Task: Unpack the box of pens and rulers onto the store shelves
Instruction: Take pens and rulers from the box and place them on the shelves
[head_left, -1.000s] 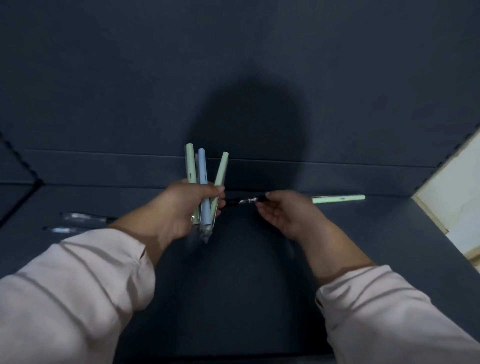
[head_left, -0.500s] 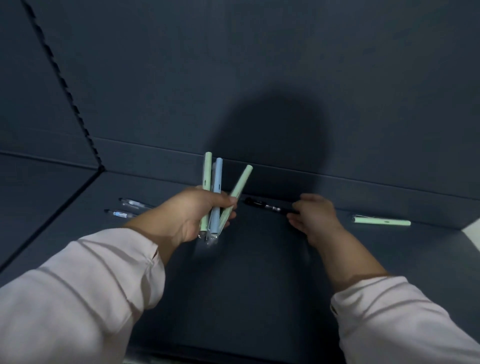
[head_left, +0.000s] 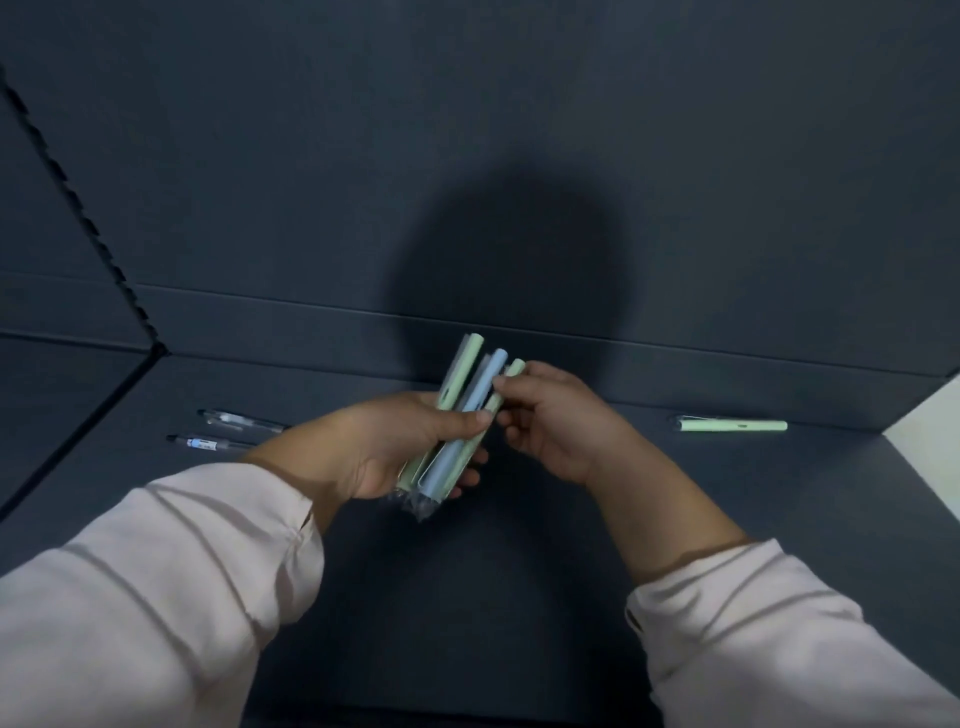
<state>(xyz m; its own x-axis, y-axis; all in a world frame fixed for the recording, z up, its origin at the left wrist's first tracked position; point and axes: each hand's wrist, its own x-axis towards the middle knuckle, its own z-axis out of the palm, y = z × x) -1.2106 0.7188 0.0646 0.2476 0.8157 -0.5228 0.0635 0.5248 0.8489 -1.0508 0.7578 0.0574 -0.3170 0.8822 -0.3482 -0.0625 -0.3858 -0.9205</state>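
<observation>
Left hand clamps a bundle of pastel pens upright above the dark shelf; right hand fingers pinch one green pen's top, likely drawing it out. Another green pen lies right.

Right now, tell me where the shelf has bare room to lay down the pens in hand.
Widest bare stretch: along the back edge of the shelf, between the right hand and the lone green pen. The near shelf under the wrists is bare too. The far left is taken by two clear pens, beside the left hand gripping the pen bundle.
</observation>
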